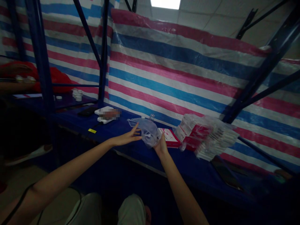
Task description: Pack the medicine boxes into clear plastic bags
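Note:
A crumpled, translucent plastic bag point(150, 132) is held up over the front of the blue shelf, with something small and white showing through it. My right hand point(161, 146) grips the bag's right side, thumb up; its other fingers are partly hidden behind the plastic. At the bag's left side, my left hand point(126, 138) has its fingers spread. Its fingertips reach the plastic, though I cannot tell whether they press on it. Just behind my right hand lies a red and white box point(169, 137).
Plastic-wrapped red and white boxes point(199, 132) are stacked to the right. A small clear glass jar point(152, 117) stands behind the bag. Left are a white device point(105, 110), a dark phone point(86, 111) and a yellow tag point(92, 130). Blue posts point(104, 56) frame the shelf. Another person's arm point(17, 79) shows far left.

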The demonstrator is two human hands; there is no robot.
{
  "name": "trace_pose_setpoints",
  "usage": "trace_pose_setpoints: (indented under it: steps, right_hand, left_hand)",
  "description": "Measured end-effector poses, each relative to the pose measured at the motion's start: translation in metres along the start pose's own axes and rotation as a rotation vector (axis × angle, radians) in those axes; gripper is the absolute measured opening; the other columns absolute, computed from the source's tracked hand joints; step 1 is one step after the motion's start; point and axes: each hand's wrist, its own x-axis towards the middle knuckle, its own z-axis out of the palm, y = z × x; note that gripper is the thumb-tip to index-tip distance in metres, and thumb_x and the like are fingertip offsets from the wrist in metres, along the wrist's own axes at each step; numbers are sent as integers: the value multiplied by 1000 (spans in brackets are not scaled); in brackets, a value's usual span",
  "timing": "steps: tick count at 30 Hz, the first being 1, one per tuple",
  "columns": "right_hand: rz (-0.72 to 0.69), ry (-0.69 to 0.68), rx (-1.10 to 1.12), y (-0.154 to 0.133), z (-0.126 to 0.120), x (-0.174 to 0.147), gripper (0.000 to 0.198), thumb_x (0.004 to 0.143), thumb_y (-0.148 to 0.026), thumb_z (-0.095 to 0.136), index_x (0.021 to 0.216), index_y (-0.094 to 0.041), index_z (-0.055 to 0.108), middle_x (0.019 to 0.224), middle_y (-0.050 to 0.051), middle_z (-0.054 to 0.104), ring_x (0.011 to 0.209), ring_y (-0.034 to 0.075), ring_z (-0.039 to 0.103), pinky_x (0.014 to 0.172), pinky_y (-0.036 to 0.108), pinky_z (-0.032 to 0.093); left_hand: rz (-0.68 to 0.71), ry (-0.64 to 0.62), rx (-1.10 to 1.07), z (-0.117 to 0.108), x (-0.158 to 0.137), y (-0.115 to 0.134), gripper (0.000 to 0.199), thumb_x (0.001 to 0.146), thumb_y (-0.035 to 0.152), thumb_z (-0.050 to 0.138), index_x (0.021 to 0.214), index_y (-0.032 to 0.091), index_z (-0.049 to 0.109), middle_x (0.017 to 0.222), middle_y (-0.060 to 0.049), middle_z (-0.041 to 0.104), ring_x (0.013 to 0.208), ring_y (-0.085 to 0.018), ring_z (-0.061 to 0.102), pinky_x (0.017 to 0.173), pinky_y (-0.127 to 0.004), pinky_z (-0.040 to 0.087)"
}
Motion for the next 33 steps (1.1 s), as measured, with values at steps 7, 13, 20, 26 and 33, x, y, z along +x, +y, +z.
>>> trace_pose_setpoints:
  steps: [7, 13, 20, 26, 33]
  right_hand:
    - [304, 1, 416, -11, -2, -25, 53, 84, -62, 24, 118, -27, 43, 115, 10, 54, 98, 20, 58, 76, 40, 49]
    - [208, 0, 337, 7, -2, -33, 50, 81, -56, 42, 122, -28, 41, 115, 9, 55, 101, 20, 57, 78, 38, 51]
    - [-91, -71, -176, 11, 5, -45, 84, 56, -36, 72, 128, -28, 28, 106, 5, 57, 73, 16, 60, 44, 21, 48]
    - [-232, -49, -325, 4, 13, -36, 58, 63, -32, 67, 115, -19, 45, 70, -3, 60, 51, 8, 51, 52, 21, 44]
    - [-233, -78, -315, 1, -10, -22, 37, 61, -35, 67, 93, -18, 58, 70, -1, 60, 47, 9, 49, 47, 23, 40]
  left_hand:
    - [265, 102, 627, 28, -25, 11, 62, 59, 39, 74, 117, 26, 54, 127, -8, 48, 123, -30, 35, 105, -41, 17]
    - [86, 109, 713, 11, 2, -3, 23, 77, 39, 56, 86, 22, 68, 69, -3, 64, 65, -20, 58, 66, -26, 39]
    - [90, 273, 173, 2, 10, 0, 31, 76, 40, 56, 93, 15, 62, 75, -3, 61, 58, -14, 55, 52, -22, 41]
    - [129, 99, 31, -8, -1, 2, 69, 62, 22, 72, 124, 23, 42, 111, -9, 54, 94, -20, 56, 77, -28, 45]
    - [-14, 47, 454, -38, -35, -1, 62, 58, 25, 73, 117, 23, 52, 96, -3, 57, 68, -12, 55, 59, -21, 42]
